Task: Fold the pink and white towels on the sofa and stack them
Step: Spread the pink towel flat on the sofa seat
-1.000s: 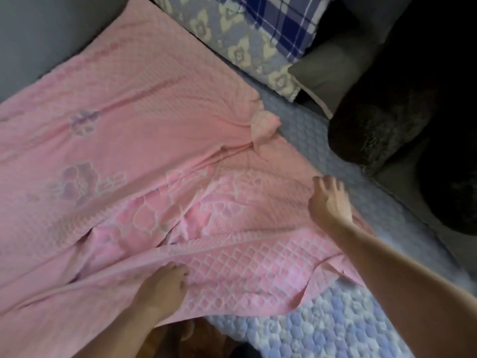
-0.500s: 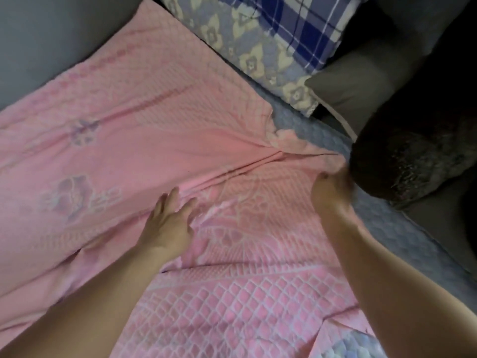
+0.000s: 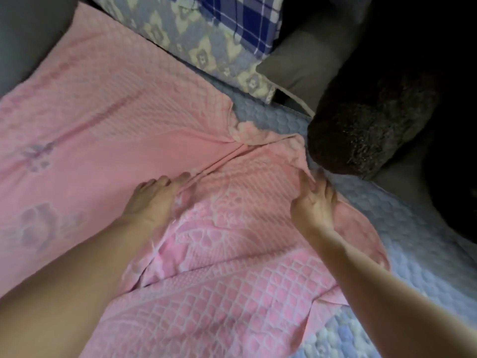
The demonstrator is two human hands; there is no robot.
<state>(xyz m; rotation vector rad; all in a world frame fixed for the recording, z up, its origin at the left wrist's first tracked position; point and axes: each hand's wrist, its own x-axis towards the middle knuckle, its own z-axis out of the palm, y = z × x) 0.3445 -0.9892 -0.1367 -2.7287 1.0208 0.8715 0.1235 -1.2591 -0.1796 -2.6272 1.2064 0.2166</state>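
Observation:
A large pink towel (image 3: 108, 104) with a white diamond and flower weave lies spread over the sofa seat. Its near part (image 3: 232, 267) is folded up over the rest, the patterned side facing up. My left hand (image 3: 152, 200) lies flat on the towel with straight fingers at the fold's crease. My right hand (image 3: 313, 200) is at the right edge of the folded layer, thumb and fingers pinching the cloth near its bunched corner (image 3: 260, 133). No white towel is in view.
A light blue quilted sofa cover (image 3: 402, 244) shows to the right of the towel. At the back stand a flowered cushion (image 3: 204, 45), a blue plaid cloth (image 3: 247, 19) and a grey cushion (image 3: 304, 63). A dark fuzzy pillow (image 3: 366, 125) sits close to the towel's right corner.
The near edge of the towel has been carried up and laid over the middle. My left hand left that edge and now lies flat at the crease. My right hand took hold of the right edge.

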